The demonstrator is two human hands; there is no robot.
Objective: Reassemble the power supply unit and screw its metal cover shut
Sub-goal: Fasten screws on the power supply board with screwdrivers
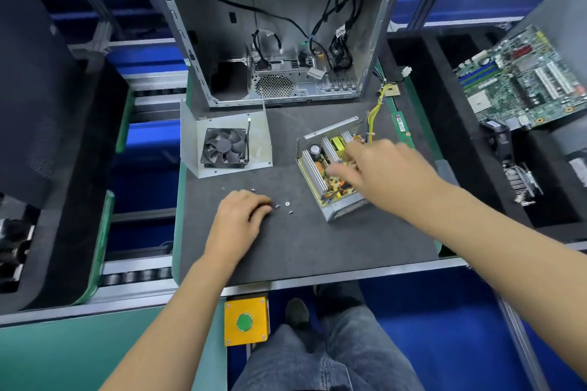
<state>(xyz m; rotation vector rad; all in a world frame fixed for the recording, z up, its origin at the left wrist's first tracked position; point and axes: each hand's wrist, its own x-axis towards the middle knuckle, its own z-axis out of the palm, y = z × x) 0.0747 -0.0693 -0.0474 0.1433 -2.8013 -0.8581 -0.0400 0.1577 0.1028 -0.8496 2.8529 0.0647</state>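
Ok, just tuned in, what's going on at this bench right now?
A person is partway through putting a power supply back together. The open power supply unit sits on the dark mat, its circuit board exposed, and the right hand reaches over it. The metal cover, with the fan mounted in it, lies apart to the left. The left hand rests by the loose screws. Nothing is screwed shut yet.

**No readable text**

No lettering, brand or number can be made out. The RAM stick (402, 128) just beyond the right hand (378, 168) bears a white label too blurred to read. The motherboard (521, 79), far right of that hand, shows markings too small to tell. The yellow box (246, 320) below the left hand (238, 219) carries no legible sign.
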